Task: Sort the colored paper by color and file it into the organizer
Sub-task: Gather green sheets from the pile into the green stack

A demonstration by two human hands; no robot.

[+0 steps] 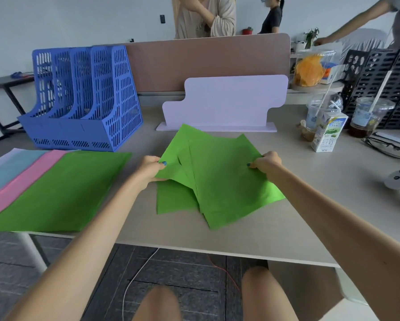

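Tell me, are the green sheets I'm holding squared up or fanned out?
Fanned out: green sheets splay at different angles, corners misaligned, pinched by left hand and right hand.

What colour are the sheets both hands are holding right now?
Green sheets, pinched by the left hand and right hand; clearest in the head view.

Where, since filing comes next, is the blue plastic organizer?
Head view: the blue perforated plastic organizer stands back left on the table, behind the fanned coloured paper stack.

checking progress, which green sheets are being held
The fanned green sheets mid-table: left hand and right hand pinch their edges. The flat green sheet at left lies untouched.
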